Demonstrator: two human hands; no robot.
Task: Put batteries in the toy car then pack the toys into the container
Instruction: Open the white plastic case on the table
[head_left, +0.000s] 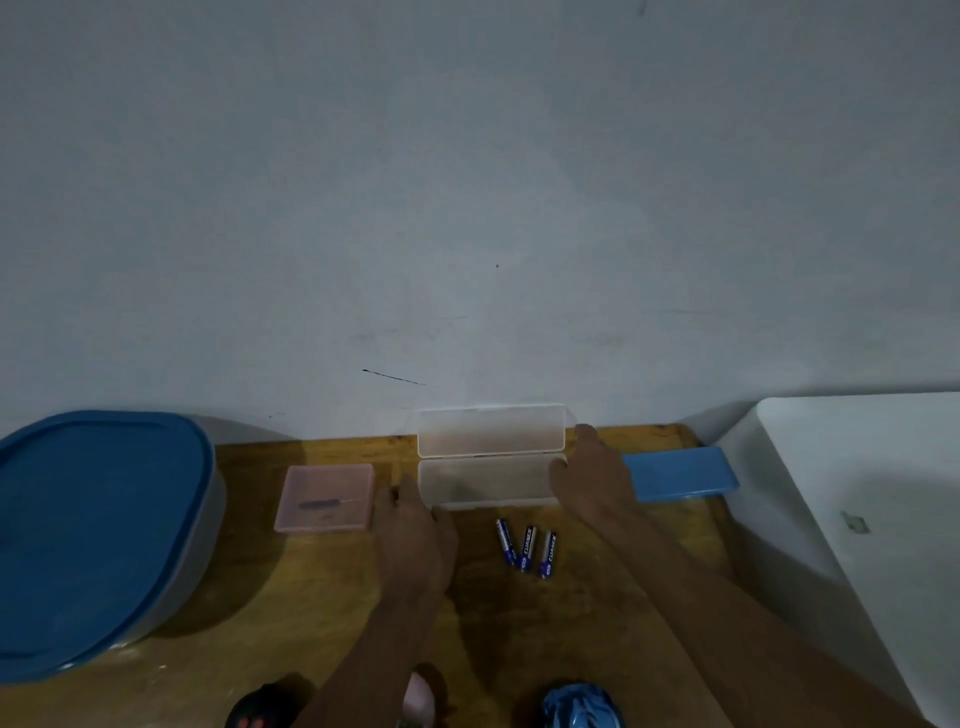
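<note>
Now we have both hands at the clear case (488, 483), which lies open on the table (322, 597) with its lid (491, 431) leaning back against the wall. Our left hand (415, 535) is at the case's left front corner; in the dim light we cannot tell whether it grips the case or only touches it. Our right hand (592, 478) is at the right end, released, with one finger stretched up along the lid's edge and the thumb against the tray. Three batteries (525, 548) lie loose side by side just in front of the case, between our wrists, nearer the right one and touching neither. The blue-lidded container (98, 530) stands well to the left, past a pink box (324, 498). A blue toy (579, 706) and a black toy (260, 712) sit at the near edge by our forearms.
</note>
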